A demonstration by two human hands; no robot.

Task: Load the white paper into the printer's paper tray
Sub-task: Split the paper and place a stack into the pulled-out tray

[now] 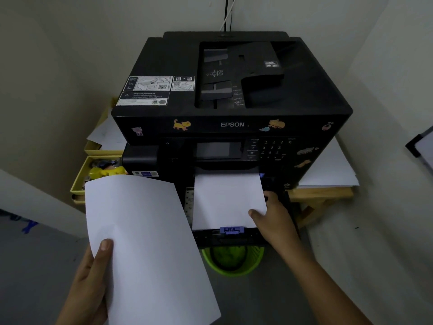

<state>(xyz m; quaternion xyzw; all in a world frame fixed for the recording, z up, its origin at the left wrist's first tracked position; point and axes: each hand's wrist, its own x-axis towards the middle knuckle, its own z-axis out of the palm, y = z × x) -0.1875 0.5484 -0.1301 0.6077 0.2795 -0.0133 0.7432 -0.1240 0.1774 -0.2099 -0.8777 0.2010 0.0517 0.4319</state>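
Gripping a separate white sheet (145, 242) by its lower edge, the left hand (90, 285) keeps its thumb on top. Beyond the right hand (273, 219), the paper stack (227, 200) lies in the pulled-out paper tray (234, 239) of the black printer (232, 106); this hand pinches the stack's near right corner.

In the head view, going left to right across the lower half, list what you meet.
Left hand → held white paper → paper in the tray → right hand → wooden stand.
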